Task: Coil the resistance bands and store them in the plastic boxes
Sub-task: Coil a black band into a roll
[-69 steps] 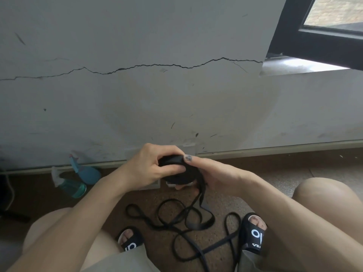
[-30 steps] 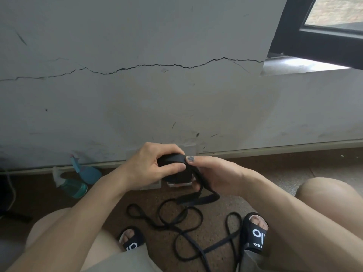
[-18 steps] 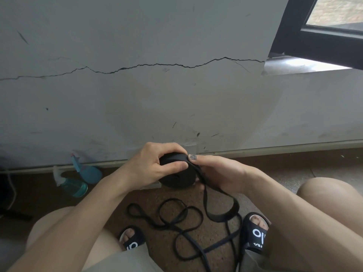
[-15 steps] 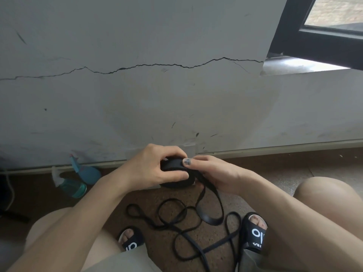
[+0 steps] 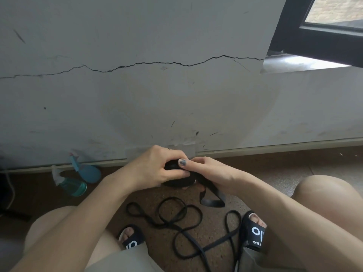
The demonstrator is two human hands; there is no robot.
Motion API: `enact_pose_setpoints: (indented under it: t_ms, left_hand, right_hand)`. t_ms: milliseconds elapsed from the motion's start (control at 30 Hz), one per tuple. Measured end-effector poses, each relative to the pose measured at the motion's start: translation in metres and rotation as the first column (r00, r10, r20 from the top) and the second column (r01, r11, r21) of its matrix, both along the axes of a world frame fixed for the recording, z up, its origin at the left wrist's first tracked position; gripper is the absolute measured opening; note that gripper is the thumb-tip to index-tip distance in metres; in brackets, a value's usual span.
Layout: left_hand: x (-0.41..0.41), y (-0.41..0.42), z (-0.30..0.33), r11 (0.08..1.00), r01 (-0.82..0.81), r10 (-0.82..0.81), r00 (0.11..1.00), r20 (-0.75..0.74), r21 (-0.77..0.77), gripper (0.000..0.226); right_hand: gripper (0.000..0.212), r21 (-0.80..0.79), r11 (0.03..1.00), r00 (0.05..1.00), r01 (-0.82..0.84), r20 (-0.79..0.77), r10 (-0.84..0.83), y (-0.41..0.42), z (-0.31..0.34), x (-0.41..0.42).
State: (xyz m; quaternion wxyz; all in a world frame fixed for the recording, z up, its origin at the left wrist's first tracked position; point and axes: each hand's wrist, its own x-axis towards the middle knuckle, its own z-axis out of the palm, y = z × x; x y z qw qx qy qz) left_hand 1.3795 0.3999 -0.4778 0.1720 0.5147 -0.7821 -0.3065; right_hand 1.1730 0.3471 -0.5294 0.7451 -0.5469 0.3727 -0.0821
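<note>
Nearest, on the floor (image 5: 225, 195) between the sandals (image 5: 253, 235), a thin black band (image 5: 176, 218) lies loose in tangled loops, not yet coiled; its strands run every way, one trailing toward the near edge, so it has no single axis. Above it the two hands meet over a wider band's coil (image 5: 177, 181). The left hand (image 5: 155, 169) has its fingers and thumb curled round the roll, and the right hand (image 5: 208, 171) pinches the strap where it meets the roll, thumb on top. That roll looks nearly wound: only a short tail loop (image 5: 211, 200) hangs down and to the right. The coil's flat face seems turned toward the far wall, though the fingers hide much of it. I'd judge one band close to done, the other untouched, and storing still ahead; I can make out no plastic box for certain. Farther left, two spray bottles (image 5: 82, 178) lie by the wall (image 5: 137, 107).
</note>
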Motion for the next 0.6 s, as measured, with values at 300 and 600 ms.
enact_pose_setpoints:
  t_ms: [300,600]
  left_hand:
    - [0.024,-0.005,0.01,0.985,-0.174,0.172,0.956,-0.239,0.011,0.016]
    - [0.013,-0.002,0.01,0.974,-0.224,0.222,0.893,-0.391,0.042,0.019]
  right_hand:
    - [0.063,-0.105,0.985,0.987,0.134,0.106,-0.123,-0.011,0.018,-0.013]
    - [0.04,0.176,0.98,0.94,-0.089,0.342,0.024,0.003,0.02,-0.013]
